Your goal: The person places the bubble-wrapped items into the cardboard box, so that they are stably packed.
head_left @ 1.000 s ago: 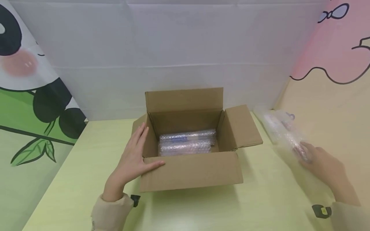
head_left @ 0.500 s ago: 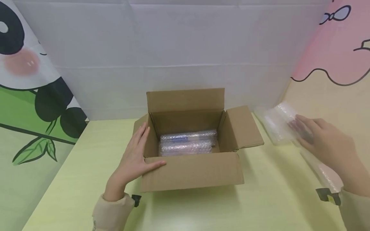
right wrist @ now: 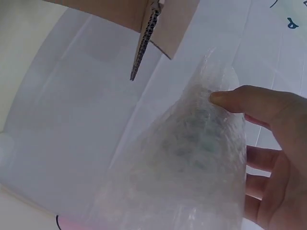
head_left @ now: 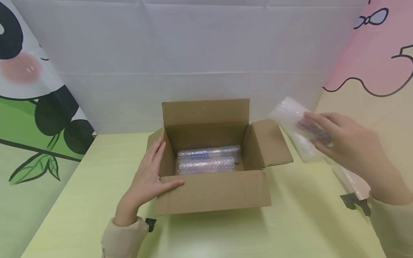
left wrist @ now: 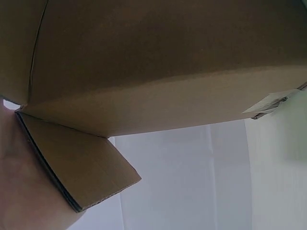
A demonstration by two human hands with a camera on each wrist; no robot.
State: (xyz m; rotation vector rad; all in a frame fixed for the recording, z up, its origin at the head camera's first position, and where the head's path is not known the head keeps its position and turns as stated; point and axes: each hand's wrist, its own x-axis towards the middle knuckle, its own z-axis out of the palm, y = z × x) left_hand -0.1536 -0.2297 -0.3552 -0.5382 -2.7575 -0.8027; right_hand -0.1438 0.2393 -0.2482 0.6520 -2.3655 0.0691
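Note:
An opened cardboard box (head_left: 213, 191) stands mid-table with its flaps folded outward. Inside lie bubble-wrapped packages (head_left: 208, 164), one showing a blue patch. My left hand (head_left: 146, 177) rests at the box's front left corner, fingers straight along the left side and thumb on the front flap. In the left wrist view the box's outer wall (left wrist: 168, 108) fills most of the frame. Right of the box, my right hand (head_left: 348, 143) pinches a bubble-wrapped package (head_left: 297, 120) between thumb and fingers. Dark and greenish shapes show dimly through its wrap in the right wrist view.
On the table's right side lie another bubble-wrapped piece (head_left: 304, 147) and one (head_left: 353, 181) partly behind the right wrist. The box's right flap (head_left: 272, 141) juts toward the held package. A white sheet (head_left: 206, 46) hangs behind the table.
My right hand has lifted the bubble-wrapped package from the right side and carried it up and left toward the box. The left hand and the box stay put.

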